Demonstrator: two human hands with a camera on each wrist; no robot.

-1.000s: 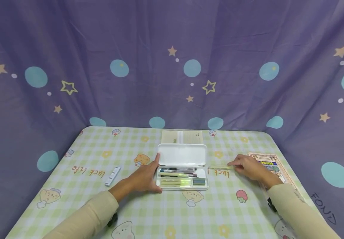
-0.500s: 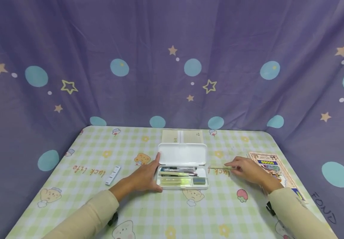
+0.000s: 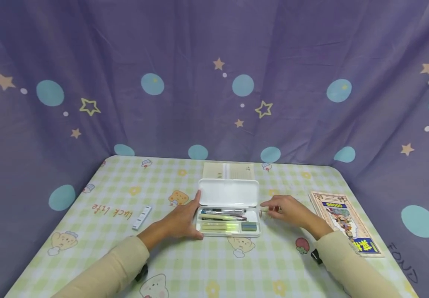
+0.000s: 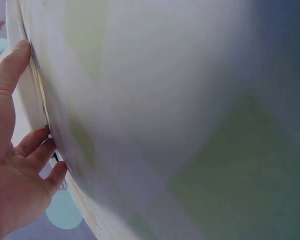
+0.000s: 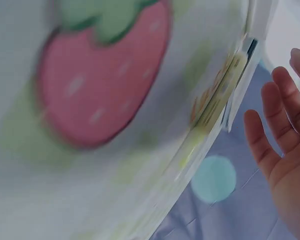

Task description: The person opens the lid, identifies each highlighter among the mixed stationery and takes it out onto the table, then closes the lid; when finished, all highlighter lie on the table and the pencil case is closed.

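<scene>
An open white pencil case (image 3: 253,215) lies mid-table, its lid (image 3: 229,192) tipped back. Inside are several pens (image 3: 222,212), pale yellow highlighters (image 3: 218,227) and a small grey-blue block (image 3: 249,226). My left hand (image 3: 181,219) grips the case's left end, thumb at the front corner and fingers by the lid. In the right wrist view a yellow highlighter (image 5: 220,100) lies on the tablecloth to the right of the case. Over it my right hand (image 3: 285,210) hovers with loose, spread fingers, mostly hiding it in the head view.
A slim white and light-blue strip (image 3: 141,218) lies on the left of the table. Behind the lid is a beige notebook (image 3: 227,170). Printed booklets (image 3: 346,223) lie near the right edge. A purple curtain (image 3: 214,78) hangs around the table's back and sides.
My right hand has moved left along the highlighter toward the case, uncovering more of the booklets. The left hand and the case have stayed in place.
</scene>
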